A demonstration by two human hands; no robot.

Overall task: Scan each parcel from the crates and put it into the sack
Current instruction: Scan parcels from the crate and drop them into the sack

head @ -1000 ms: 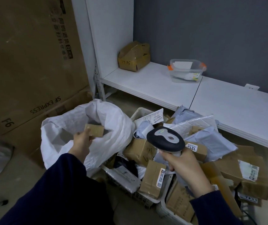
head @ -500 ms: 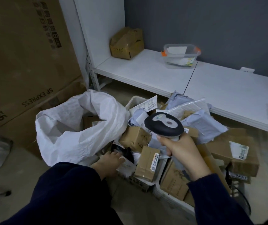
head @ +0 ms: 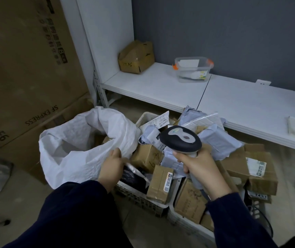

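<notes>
Change since the earlier frames: the left hand (head: 111, 165), a second ago holding a small brown box over the sack mouth and half a second ago low at the crate front, now sits higher, against the sack's near side; the right hand (head: 199, 167) stays over the crates

- Left hand: thumb up beside the sack cloth, fingers curled onto the near end of a dark plastic-wrapped parcel (head: 134, 175), grasping it; the parcel lies in the left crate (head: 137, 198)
- Right hand: clenched round the handle of the scanner (head: 180, 140), whose dark head with grey top faces away over the heap
- Sack (head: 75, 158): white woven, mouth open, standing on the floor touching the left crate; brown cardboard shows inside
- Right crate (head: 187, 223): white, touching the left one, both heaped
- Heap: labelled brown box (head: 159, 185) upright at the left crate's front; handwritten brown box (head: 146, 155) behind it; grey mailers (head: 220, 142) on top; taped box (head: 261, 173) at far right
- Shelf (head: 161, 86): white, low, behind the crates; carries a cardboard box (head: 136, 57) and a clear tub (head: 193, 69) with orange clips
- Large carton (head: 27, 68): behind the sack, printed SF EXPRESS
</notes>
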